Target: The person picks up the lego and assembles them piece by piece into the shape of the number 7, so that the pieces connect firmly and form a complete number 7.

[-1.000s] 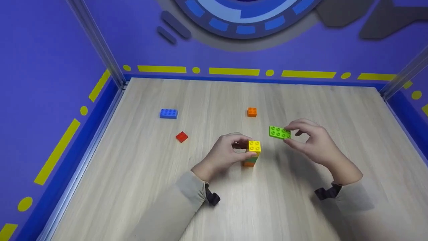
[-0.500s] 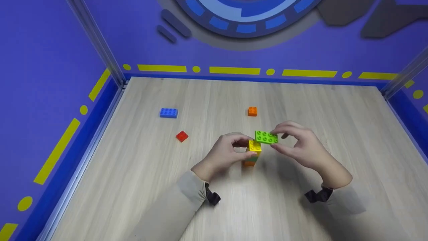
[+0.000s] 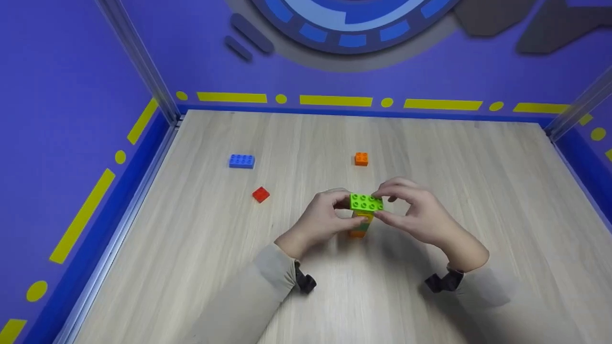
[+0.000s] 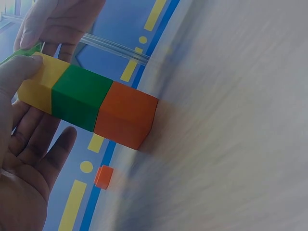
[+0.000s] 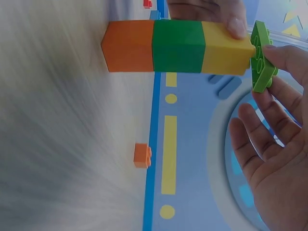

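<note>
Shifted toward 9 o'clock since the last frame: flat lime-green plastic brick (image 3: 366, 202), now tilted at the top of the upright orange-green-yellow plastic block tower (image 5: 178, 46).
Right hand (image 3: 423, 215) pinches it, forearm from 4; left hand (image 3: 322, 217), from 8, grips the yellow block. Wood-grain tabletop (image 3: 478, 191) runs toward 3; far edge at 12, beyond square orange brick (image 3: 361, 159).

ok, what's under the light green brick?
Under the light green brick: a yellow block, then a dark green block, then an orange block. The yellow block's top is mostly covered, so I can't tell if the two have locked.
</note>
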A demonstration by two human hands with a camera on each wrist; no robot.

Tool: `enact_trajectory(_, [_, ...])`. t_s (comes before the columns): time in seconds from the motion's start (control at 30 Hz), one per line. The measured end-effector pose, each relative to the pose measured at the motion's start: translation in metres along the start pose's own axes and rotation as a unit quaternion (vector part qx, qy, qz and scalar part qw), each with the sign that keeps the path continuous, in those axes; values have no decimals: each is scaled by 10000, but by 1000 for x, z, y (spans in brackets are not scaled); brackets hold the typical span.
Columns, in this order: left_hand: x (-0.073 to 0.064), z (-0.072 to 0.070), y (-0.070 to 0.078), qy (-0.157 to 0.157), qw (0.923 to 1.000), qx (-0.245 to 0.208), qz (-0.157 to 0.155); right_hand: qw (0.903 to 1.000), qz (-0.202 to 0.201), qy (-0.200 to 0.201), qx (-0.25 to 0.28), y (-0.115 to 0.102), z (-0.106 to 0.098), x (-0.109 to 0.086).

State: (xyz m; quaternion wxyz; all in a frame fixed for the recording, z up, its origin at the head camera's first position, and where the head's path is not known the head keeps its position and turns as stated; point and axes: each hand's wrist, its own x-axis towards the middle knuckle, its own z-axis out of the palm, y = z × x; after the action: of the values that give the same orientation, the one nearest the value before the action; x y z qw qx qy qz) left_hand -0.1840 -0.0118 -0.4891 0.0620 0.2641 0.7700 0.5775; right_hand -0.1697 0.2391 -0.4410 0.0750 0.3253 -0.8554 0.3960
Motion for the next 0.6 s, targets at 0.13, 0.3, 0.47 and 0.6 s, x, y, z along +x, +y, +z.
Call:
enact_trajectory(0.13, [0,0,0,48,10000,52,42,10000,-26,-21,45,-1,5,3])
enact_trajectory(0.3, [0,1,-1,56,10000,50,41,9999,4,-70,116,-2,9,6])
enact_trajectory(0.47, [0,0,0,28,10000,35,-78,9997,75,-31,241,0,13,6])
enact_trajectory(0.6, [0,-1,0,25,9999,74,-102,9968,229,78,760,3,19,4])
